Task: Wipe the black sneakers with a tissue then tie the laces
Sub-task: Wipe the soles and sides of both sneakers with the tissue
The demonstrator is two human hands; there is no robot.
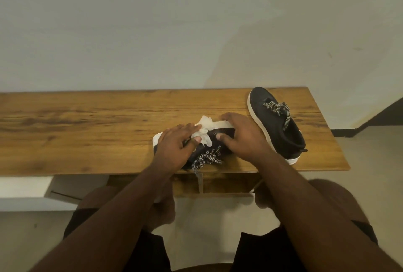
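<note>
A black sneaker [214, 141] with a white sole lies on its side near the front edge of the wooden table [87, 123]. My left hand [176, 147] presses a crumpled white tissue [204, 131] against its upper. My right hand [242, 136] grips the heel end of that sneaker, thumb on the black fabric. Its black-and-white laces [206, 159] hang loose over the table's front edge. The second black sneaker [277, 123] stands upright at the right end of the table, its laces loose across the tongue.
The table backs onto a pale wall [196, 31]. Its right edge [333, 132] lies just past the second sneaker. Below the tabletop are a wooden shelf frame [218, 184] and my knees. A white box [26, 189] sits on the floor at the left.
</note>
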